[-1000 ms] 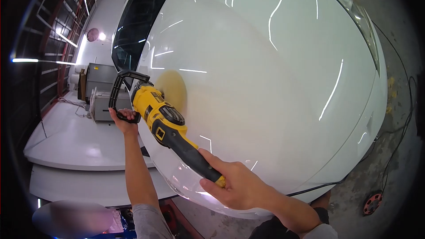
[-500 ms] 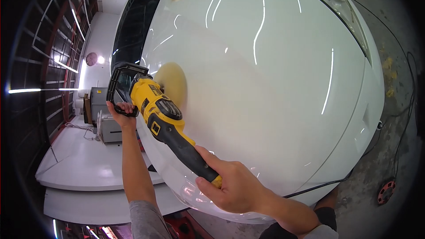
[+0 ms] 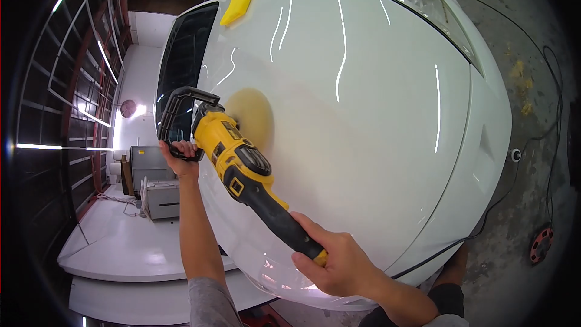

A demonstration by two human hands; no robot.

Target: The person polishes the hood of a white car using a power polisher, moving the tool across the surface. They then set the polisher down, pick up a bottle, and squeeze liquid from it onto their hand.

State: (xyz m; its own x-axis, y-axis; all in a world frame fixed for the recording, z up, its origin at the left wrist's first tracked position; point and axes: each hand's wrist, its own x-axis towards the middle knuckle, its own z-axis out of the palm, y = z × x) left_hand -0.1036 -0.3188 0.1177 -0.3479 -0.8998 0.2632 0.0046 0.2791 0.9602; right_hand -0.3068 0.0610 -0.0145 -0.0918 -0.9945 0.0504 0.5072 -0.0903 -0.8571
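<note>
A yellow and black power polisher [image 3: 239, 160] lies slantwise over the white car hood [image 3: 375, 133]. Its round yellowish pad [image 3: 253, 118] rests against the hood near the windshield and looks blurred. My left hand [image 3: 183, 157] is wrapped round the black loop handle at the polisher's head. The rear grip is held by my right hand [image 3: 339, 260], fingers closed around its end. A yellow cloth [image 3: 241, 1] sits on the hood's edge by the windshield [image 3: 187, 54], at the top.
A black cord [image 3: 436, 257] runs from beside my right forearm over the hood's edge to the concrete floor [image 3: 496, 230]. An orange and black reel [image 3: 541, 243] lies at the right. Grey boxes [image 3: 162, 198] and another white panel [image 3: 127, 239] are at the left.
The view has shifted, so the hood and yellow cloth sit lower and more of the headlight shows. The polisher and both hands appear further right in the view, with their grips unchanged.
</note>
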